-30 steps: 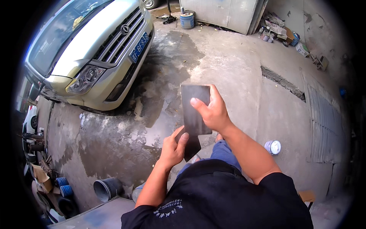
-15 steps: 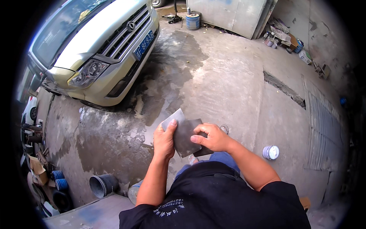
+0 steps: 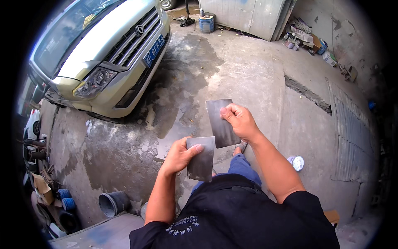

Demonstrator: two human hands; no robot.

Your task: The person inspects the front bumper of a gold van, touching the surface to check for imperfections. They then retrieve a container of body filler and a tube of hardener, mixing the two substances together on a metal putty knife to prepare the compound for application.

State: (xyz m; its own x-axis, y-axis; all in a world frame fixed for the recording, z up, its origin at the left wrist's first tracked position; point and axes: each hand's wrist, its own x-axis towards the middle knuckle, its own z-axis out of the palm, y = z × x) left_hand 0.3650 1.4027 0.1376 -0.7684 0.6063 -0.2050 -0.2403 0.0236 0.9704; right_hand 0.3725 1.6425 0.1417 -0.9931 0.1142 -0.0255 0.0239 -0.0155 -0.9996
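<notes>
My right hand (image 3: 240,122) grips a dark grey rectangular sheet (image 3: 221,123) by its right edge, held upright in front of me. Just below and to its left, my left hand (image 3: 178,155) pinches a second grey sheet (image 3: 202,159) of similar size, thumb across its top edge. The two sheets overlap slightly at one corner; whether they touch I cannot tell. Both are held above the wet concrete floor (image 3: 232,70).
A pale gold car (image 3: 99,58) is parked at the upper left. A small white can (image 3: 297,162) stands on the floor at my right. A dark bucket (image 3: 112,203) lies at the lower left, a blue barrel (image 3: 206,23) and metal panels (image 3: 244,14) stand at the back.
One sheet was held up a second ago, then both hands came together on it low down. Now the hands have separated, each holding its own sheet, the right one raised.
</notes>
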